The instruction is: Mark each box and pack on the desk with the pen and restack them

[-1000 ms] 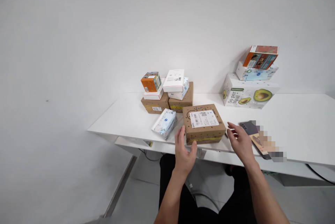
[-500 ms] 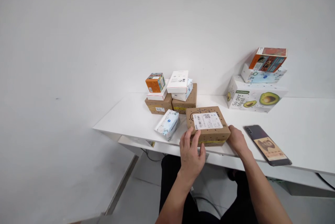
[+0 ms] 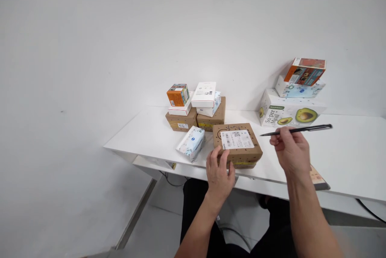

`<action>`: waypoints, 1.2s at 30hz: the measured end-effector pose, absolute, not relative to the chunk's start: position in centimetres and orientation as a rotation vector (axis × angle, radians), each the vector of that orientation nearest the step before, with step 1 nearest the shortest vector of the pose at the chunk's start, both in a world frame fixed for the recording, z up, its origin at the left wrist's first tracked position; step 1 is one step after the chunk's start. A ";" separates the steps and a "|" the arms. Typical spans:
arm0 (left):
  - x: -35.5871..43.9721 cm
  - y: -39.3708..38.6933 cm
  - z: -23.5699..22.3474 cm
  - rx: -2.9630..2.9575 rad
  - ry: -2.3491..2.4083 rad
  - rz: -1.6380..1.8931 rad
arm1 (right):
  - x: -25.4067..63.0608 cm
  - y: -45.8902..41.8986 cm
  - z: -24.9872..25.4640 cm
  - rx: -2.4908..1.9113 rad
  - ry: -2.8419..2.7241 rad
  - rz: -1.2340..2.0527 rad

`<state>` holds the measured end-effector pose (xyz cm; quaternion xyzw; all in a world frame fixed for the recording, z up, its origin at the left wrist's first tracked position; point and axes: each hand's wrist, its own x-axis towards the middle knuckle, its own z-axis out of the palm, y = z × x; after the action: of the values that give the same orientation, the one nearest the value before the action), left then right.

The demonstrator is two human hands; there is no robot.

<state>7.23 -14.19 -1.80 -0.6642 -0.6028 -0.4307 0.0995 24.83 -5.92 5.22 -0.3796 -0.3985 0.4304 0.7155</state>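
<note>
A brown cardboard box (image 3: 253,145) with a white shipping label sits at the table's front edge. My left hand (image 3: 219,171) steadies its near left corner, fingers over the top edge and thumb against the front side. Blue handwriting shows on the lid behind the label. In my right hand (image 3: 291,151) a black pen (image 3: 315,128) is pinched above the table, right of the box, its thin tip pointing left towards it. Below that hand, a dark phone (image 3: 322,186) with a picture card on its back is mostly hidden by my wrist.
A white-and-blue tissue pack (image 3: 191,142) lies left of the box. Behind it, smaller packages are stacked on two brown boxes (image 3: 181,121). At the back right, an avocado-print carton (image 3: 289,111) bears a tissue pack and an orange box (image 3: 306,71). The wall stands behind the table (image 3: 356,153).
My right hand has left the box's right side, risen and moved right, and now shows a pen in its fingers. My left hand stays on the box. The view has shifted slightly.
</note>
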 end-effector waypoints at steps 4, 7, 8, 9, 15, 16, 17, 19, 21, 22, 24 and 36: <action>7.5 -14.1 -2.4 -1.939 -1.767 -1.264 | 20.8 -6.3 6.0 -0.831 -1.128 0.976; 7.4 -14.1 -2.5 -1.942 -1.768 -1.272 | 18.4 -5.8 5.6 -0.862 -1.319 1.014; 7.4 -14.1 -2.5 -1.945 -1.769 -1.274 | 17.9 -5.6 5.4 -0.891 -1.386 1.001; 7.4 -14.1 -2.5 -1.948 -1.773 -1.276 | 17.6 -5.5 5.2 -0.923 -1.453 0.979; 7.4 -14.0 -2.4 -1.955 -1.836 -1.224 | 17.5 -5.4 5.1 -1.090 -1.743 0.777; 7.4 -14.0 -2.4 -1.956 -1.847 -1.205 | 17.5 -5.5 5.2 -1.111 -1.773 0.747; 7.4 -14.0 -2.4 -1.957 -1.855 -1.187 | 17.6 -5.6 5.4 -1.123 -1.795 0.724; 7.5 -14.0 -2.4 -1.958 -1.860 -1.164 | 17.5 -5.7 5.5 -1.131 -1.814 0.697; 7.5 -14.0 -2.4 -1.954 -1.856 -1.154 | 17.5 -5.6 5.6 -1.131 -1.821 0.692; 7.5 -14.0 -2.4 -1.952 -1.853 -1.151 | 17.4 -5.6 5.6 -1.132 -1.824 0.692; 7.5 -14.0 -2.4 -1.948 -1.851 -1.143 | 17.4 -5.6 5.7 -1.135 -1.839 0.686; 7.5 -14.0 -2.4 -1.934 -1.861 -1.127 | 17.4 -5.5 5.6 -1.090 -1.864 0.664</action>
<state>7.52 -13.98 -2.40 -0.6599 -0.6351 -0.3847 0.1148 17.38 -5.48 5.57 -0.4361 -0.7461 0.2657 0.4272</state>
